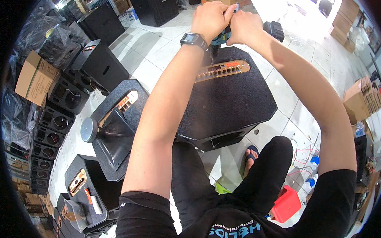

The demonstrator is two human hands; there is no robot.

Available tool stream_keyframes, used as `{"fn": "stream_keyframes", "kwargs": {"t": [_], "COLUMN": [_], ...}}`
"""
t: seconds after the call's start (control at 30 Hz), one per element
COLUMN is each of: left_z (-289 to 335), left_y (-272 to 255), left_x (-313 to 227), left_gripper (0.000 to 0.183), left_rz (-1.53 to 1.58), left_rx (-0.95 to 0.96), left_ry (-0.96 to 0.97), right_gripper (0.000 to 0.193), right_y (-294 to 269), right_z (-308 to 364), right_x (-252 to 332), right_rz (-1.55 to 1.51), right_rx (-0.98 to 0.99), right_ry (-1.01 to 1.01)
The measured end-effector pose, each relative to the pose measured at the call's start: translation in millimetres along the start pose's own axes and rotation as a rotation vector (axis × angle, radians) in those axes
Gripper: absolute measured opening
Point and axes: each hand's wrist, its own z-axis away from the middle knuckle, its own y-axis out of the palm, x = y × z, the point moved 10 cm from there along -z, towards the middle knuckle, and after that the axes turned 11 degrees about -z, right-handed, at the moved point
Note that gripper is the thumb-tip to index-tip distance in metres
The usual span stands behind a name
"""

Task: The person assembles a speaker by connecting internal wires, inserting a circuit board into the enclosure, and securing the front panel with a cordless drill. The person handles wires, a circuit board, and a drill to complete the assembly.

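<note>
A black speaker cabinet (229, 99) with cut-off corners stands in front of me, a gold control panel (225, 70) with a row of knobs set in its upper face. Over the panel is a teal and black cordless drill (217, 39), its bit pointing down at the panel's edge. My left hand (208, 21), below a wristwatch, is closed over the top of the drill. Wrapped round the handle is my right hand (246, 28); the dark battery (274, 31) sticks out beyond it. My left forearm hides the panel's left end.
A second cabinet (145, 92) at the left carries a black horn (114, 141). Further left are another cabinet (82, 165), a clear plastic box (74, 215) and stacked speakers (51, 141). A red case (286, 204) and loose wires (300, 154) lie right of my knees. Cartons (359, 99) stand far right.
</note>
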Motion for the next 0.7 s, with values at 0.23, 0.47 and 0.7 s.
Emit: {"fn": "stream_keyframes", "kwargs": {"t": [0.23, 0.47, 0.7], "left_z": [1.3, -2.3, 3.7], "left_y": [2.3, 9.1, 0.0], "left_x": [-3.1, 2.3, 15.7], "left_gripper": [0.038, 0.045, 0.048], "left_rz": [-0.018, -0.147, -0.147], "left_rx": [-0.092, -0.152, -0.218], "left_ry": [0.021, -0.012, -0.056], "right_gripper": [0.05, 0.039, 0.036], "right_y": [3.4, 7.3, 1.5], "right_z": [-14.0, -19.7, -22.9], "right_x": [-0.6, -7.6, 8.5], "right_rz": [0.154, 0.067, 0.107], "right_rx": [-0.111, -0.124, -0.158], "right_ry": [-0.106, -0.053, -0.153]}}
